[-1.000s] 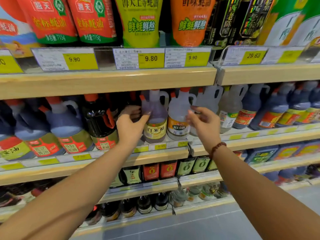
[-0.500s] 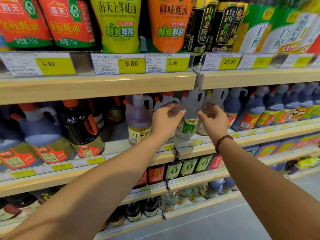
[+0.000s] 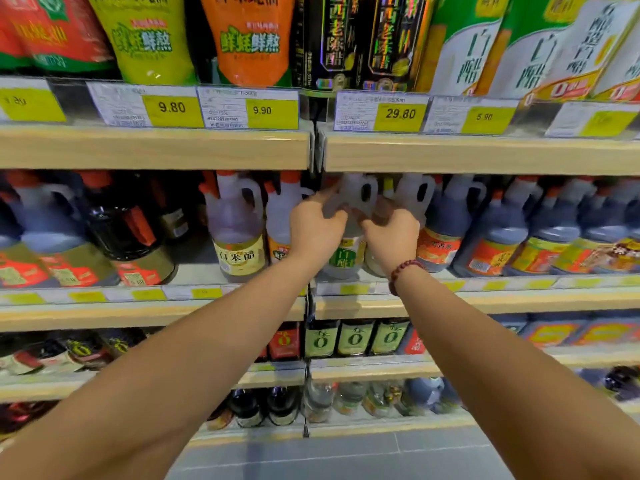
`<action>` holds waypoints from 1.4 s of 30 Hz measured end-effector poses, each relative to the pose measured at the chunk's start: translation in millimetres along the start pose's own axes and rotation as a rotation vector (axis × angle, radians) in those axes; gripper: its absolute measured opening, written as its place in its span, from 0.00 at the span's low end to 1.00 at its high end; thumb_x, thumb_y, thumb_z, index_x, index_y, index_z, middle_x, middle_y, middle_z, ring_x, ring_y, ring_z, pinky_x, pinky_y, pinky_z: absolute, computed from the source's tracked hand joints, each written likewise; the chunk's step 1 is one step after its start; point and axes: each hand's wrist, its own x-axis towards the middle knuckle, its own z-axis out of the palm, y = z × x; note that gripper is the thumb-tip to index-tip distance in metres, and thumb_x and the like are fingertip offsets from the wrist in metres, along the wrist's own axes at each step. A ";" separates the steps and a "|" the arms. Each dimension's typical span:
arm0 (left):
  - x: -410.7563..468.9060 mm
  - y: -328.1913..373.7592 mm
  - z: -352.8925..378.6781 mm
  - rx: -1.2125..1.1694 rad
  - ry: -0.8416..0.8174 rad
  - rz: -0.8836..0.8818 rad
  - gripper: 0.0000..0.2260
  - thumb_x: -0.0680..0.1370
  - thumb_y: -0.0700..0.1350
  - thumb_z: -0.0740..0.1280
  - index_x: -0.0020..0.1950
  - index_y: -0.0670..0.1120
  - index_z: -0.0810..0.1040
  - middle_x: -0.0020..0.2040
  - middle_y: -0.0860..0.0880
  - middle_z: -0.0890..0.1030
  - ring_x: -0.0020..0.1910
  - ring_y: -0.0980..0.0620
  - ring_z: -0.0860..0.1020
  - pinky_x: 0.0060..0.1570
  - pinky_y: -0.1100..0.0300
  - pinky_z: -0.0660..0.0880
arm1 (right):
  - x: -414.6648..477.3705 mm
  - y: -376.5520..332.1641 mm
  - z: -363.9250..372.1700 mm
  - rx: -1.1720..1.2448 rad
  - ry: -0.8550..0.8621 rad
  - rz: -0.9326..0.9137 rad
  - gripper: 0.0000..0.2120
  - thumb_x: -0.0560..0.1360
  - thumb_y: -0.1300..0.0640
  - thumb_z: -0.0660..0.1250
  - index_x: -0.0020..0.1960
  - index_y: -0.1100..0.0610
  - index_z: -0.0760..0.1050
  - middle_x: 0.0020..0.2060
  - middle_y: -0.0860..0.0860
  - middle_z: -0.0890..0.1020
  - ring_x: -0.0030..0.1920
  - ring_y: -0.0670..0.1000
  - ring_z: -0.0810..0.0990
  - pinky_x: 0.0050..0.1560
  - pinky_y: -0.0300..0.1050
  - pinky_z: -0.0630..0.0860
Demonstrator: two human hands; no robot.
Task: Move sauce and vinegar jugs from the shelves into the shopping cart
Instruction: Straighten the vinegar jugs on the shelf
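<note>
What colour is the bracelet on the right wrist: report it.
Dark reddish-brown; the bracelet shows best in the head view.

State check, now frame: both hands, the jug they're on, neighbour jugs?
green-label jug, upright on shelf, both hands on it.
left hand, grips its neck.
right hand, curled at its handle; grip unclear.
yellow-label jug, upright, capped, untouched.
dark jugs, upright, shelved.
</note>
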 end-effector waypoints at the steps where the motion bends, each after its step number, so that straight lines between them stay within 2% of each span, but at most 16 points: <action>1: -2.8 1.6 3.7 0.010 0.021 -0.012 0.19 0.75 0.40 0.66 0.67 0.45 0.74 0.62 0.46 0.79 0.60 0.48 0.76 0.51 0.67 0.68 | 1.2 2.0 -2.9 0.019 -0.013 -0.007 0.14 0.70 0.54 0.70 0.43 0.67 0.78 0.39 0.61 0.83 0.42 0.58 0.80 0.37 0.46 0.72; 3: -1.5 -0.5 5.5 0.004 0.024 -0.035 0.19 0.75 0.40 0.66 0.67 0.44 0.74 0.63 0.46 0.79 0.62 0.49 0.75 0.52 0.68 0.68 | 2.7 2.5 -3.4 0.046 -0.021 -0.005 0.14 0.71 0.54 0.70 0.44 0.68 0.79 0.41 0.62 0.83 0.43 0.58 0.81 0.40 0.49 0.76; 6: -2.5 0.5 13.0 -0.012 0.051 -0.077 0.21 0.75 0.39 0.66 0.68 0.45 0.72 0.63 0.48 0.78 0.59 0.53 0.75 0.50 0.71 0.67 | 5.4 6.7 -11.4 0.113 -0.063 -0.008 0.12 0.71 0.56 0.70 0.48 0.65 0.81 0.43 0.60 0.84 0.46 0.56 0.81 0.45 0.47 0.76; 8: 0.0 0.3 15.1 -0.036 0.078 -0.105 0.21 0.74 0.38 0.66 0.68 0.45 0.73 0.62 0.48 0.79 0.57 0.55 0.75 0.50 0.69 0.69 | 6.2 8.6 -13.5 0.152 -0.079 -0.013 0.12 0.71 0.56 0.70 0.51 0.62 0.81 0.45 0.58 0.84 0.46 0.53 0.81 0.46 0.44 0.76; 10: 3.7 -2.9 17.4 -0.049 0.100 -0.108 0.22 0.74 0.37 0.66 0.68 0.45 0.73 0.63 0.47 0.79 0.61 0.51 0.75 0.55 0.65 0.70 | 3.7 8.2 -16.3 0.185 -0.100 -0.029 0.11 0.71 0.56 0.70 0.51 0.60 0.81 0.45 0.57 0.85 0.46 0.51 0.80 0.46 0.42 0.75; 16: 10.3 -6.5 16.2 -0.020 0.102 -0.087 0.20 0.74 0.38 0.67 0.66 0.45 0.75 0.62 0.48 0.79 0.62 0.51 0.75 0.56 0.67 0.70 | -1.7 12.8 -14.8 0.187 -0.126 -0.051 0.13 0.72 0.52 0.70 0.49 0.62 0.81 0.43 0.59 0.85 0.47 0.57 0.82 0.51 0.53 0.78; 18: 9.0 -4.7 16.7 0.023 0.103 -0.077 0.20 0.74 0.38 0.67 0.66 0.45 0.75 0.62 0.48 0.79 0.62 0.51 0.75 0.53 0.72 0.68 | 1.4 14.6 -15.1 0.201 -0.133 -0.047 0.13 0.71 0.53 0.70 0.49 0.62 0.81 0.44 0.59 0.85 0.48 0.57 0.82 0.53 0.54 0.78; 23: 5.6 -0.2 16.1 0.051 0.114 -0.074 0.21 0.74 0.38 0.67 0.67 0.44 0.74 0.64 0.47 0.78 0.63 0.51 0.75 0.50 0.75 0.65 | 5.5 15.2 -20.8 0.219 -0.166 -0.064 0.12 0.72 0.54 0.70 0.51 0.61 0.81 0.46 0.58 0.85 0.49 0.55 0.82 0.53 0.46 0.76; 26: 3.5 2.4 15.6 0.087 0.120 -0.065 0.20 0.74 0.38 0.67 0.66 0.44 0.75 0.62 0.47 0.79 0.62 0.51 0.76 0.52 0.70 0.67 | 6.1 16.1 -24.6 0.234 -0.211 -0.088 0.14 0.73 0.54 0.69 0.55 0.58 0.80 0.50 0.55 0.84 0.53 0.51 0.81 0.53 0.42 0.75; 29: 0.2 9.0 10.6 0.046 0.144 -0.068 0.17 0.73 0.38 0.67 0.63 0.42 0.78 0.57 0.47 0.82 0.58 0.51 0.78 0.53 0.66 0.70 | 8.0 19.0 -37.2 0.293 -0.253 -0.111 0.15 0.73 0.55 0.69 0.58 0.56 0.79 0.52 0.52 0.84 0.53 0.47 0.80 0.58 0.43 0.75; 32: -4.8 17.4 6.1 0.037 0.201 0.003 0.14 0.73 0.36 0.65 0.58 0.40 0.80 0.50 0.52 0.81 0.52 0.55 0.78 0.48 0.74 0.71 | 15.6 28.6 -60.1 0.278 -0.149 -0.145 0.12 0.73 0.58 0.68 0.56 0.58 0.81 0.49 0.52 0.84 0.48 0.45 0.80 0.56 0.43 0.78; 34: -7.1 20.2 11.6 0.040 0.162 0.039 0.12 0.73 0.38 0.66 0.56 0.41 0.81 0.52 0.49 0.83 0.53 0.53 0.79 0.54 0.66 0.74 | 22.2 38.5 -74.7 0.247 -0.044 -0.138 0.12 0.73 0.61 0.67 0.55 0.59 0.81 0.48 0.53 0.84 0.46 0.45 0.79 0.55 0.44 0.78; 36: -8.1 20.9 24.3 0.031 0.063 0.027 0.13 0.74 0.38 0.66 0.58 0.41 0.81 0.55 0.46 0.82 0.56 0.51 0.78 0.57 0.62 0.73 | 27.7 47.0 -85.2 0.222 -0.010 -0.112 0.14 0.73 0.62 0.67 0.59 0.60 0.78 0.52 0.55 0.83 0.50 0.46 0.78 0.57 0.42 0.76; 39: -9.3 29.1 46.6 0.011 -0.036 0.011 0.17 0.75 0.38 0.66 0.64 0.42 0.76 0.60 0.46 0.79 0.57 0.50 0.77 0.52 0.67 0.70 | 34.6 55.0 -90.8 0.204 -0.117 -0.093 0.21 0.75 0.61 0.66 0.67 0.60 0.71 0.64 0.54 0.77 0.63 0.49 0.75 0.59 0.34 0.68; 41: -8.1 33.1 59.7 -0.025 -0.058 -0.011 0.19 0.75 0.36 0.65 0.67 0.43 0.73 0.63 0.45 0.77 0.60 0.50 0.75 0.54 0.65 0.69 | 38.9 57.8 -88.8 0.196 -0.202 -0.101 0.24 0.76 0.61 0.65 0.71 0.59 0.66 0.67 0.54 0.73 0.67 0.51 0.71 0.61 0.35 0.66; 42: -8.4 35.8 63.9 -0.027 -0.061 -0.037 0.19 0.75 0.36 0.65 0.67 0.43 0.73 0.61 0.45 0.78 0.58 0.50 0.75 0.52 0.65 0.69 | 40.7 58.4 -87.7 0.216 -0.230 -0.092 0.24 0.76 0.61 0.65 0.71 0.59 0.65 0.68 0.54 0.72 0.68 0.52 0.70 0.62 0.37 0.66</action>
